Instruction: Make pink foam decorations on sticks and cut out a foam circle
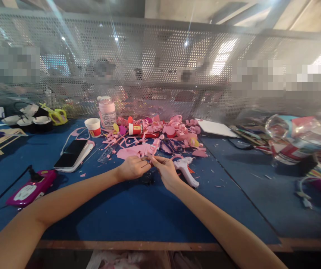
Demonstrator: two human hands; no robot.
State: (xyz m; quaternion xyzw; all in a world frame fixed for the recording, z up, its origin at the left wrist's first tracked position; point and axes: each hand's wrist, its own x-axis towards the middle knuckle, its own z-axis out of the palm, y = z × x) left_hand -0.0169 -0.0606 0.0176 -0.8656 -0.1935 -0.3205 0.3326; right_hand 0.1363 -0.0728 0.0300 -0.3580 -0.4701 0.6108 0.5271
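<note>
My left hand [134, 167] and my right hand [166, 171] meet over the blue table, with closed fingertips almost touching. A pink sheet piece [152, 147] shows at the fingertips, pinched between the two hands; its lower part is hidden by my fingers. Beyond my left hand lies a flat pink sheet [128, 151]. A white glue gun [187, 172] rests just right of my right hand. Behind the hands spreads a heap of pink scraps [174, 129], with a red-and-white paper cup [136, 129] on its side among them.
Left stand an upright paper cup [93, 127], a clear bottle [107, 112], a phone [71, 154] on a white object and a magenta power strip [31, 188] with a plugged cable. A white sheet [218, 128] and plastic-wrapped items [295, 145] lie right. A perforated metal screen [160, 56] closes the back.
</note>
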